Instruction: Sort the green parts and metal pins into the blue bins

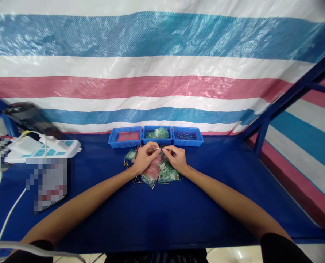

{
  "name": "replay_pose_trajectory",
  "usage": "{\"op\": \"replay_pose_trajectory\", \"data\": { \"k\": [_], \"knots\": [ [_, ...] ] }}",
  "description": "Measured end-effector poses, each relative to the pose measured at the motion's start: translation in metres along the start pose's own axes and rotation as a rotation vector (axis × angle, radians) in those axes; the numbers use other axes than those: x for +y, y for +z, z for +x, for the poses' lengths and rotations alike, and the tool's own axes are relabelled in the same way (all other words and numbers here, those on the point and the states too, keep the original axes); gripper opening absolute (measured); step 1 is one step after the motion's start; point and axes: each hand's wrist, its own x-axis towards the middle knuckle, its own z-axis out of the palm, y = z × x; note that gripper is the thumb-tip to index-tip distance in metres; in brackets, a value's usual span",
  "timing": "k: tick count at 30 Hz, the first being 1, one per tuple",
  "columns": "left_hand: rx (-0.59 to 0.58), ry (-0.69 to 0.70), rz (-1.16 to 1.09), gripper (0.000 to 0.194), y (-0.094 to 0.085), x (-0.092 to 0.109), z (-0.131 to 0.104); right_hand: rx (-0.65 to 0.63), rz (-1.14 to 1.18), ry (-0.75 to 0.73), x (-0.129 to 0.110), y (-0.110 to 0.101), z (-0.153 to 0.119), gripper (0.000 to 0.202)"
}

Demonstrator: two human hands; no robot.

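Note:
Above a pile of small bags, my left hand [146,157] and my right hand [177,157] meet with their fingertips pinched. Between them shows a small thin metal piece [158,148], too small to name exactly. Under and between the hands lie reddish plastic bags [153,168] and clear bags with green and white contents [168,173]. Slim brass-coloured metal pieces [136,180] are scattered around the pile's left and lower edges. My hands cover part of the pile.
Behind the hands stand three blue trays: the left with reddish bags [128,136], the middle with green bags [160,132], the right with thin metal pieces [186,136]. A white power strip [51,150], cables and a blurred-out flat object [51,184] lie left. Blue frame bars [285,98] rise right.

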Motion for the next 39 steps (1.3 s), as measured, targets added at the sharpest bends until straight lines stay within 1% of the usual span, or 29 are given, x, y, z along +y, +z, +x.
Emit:
{"op": "replay_pose_trajectory", "data": {
  "k": [5,13,20,26,33,39],
  "knots": [
    [0.048,-0.006,-0.039,0.023,-0.0004,-0.0013,-0.0002,0.026,0.019,0.023,-0.0005,-0.0006,0.0005,0.025],
    [0.014,-0.011,-0.077,0.019,0.0002,-0.0034,0.0,0.028,0.013,0.035,-0.0003,-0.0006,0.0009,0.024],
    [0.071,0.004,-0.064,0.021,0.001,-0.0019,-0.0001,0.044,0.041,0.025,-0.0024,-0.0013,0.001,0.021],
    [0.068,0.024,-0.049,0.021,0.0007,-0.0026,0.0009,0.044,0.03,0.025,-0.0031,-0.0021,0.0016,0.023],
    [0.077,0.033,-0.022,0.027,0.001,-0.0027,0.0014,0.053,0.031,0.032,-0.0021,-0.0015,0.0018,0.024],
    [0.085,0.029,-0.031,0.027,0.0011,-0.0019,0.0012,0.057,0.043,0.03,0.0003,-0.0017,0.0004,0.023]
  ]
}}
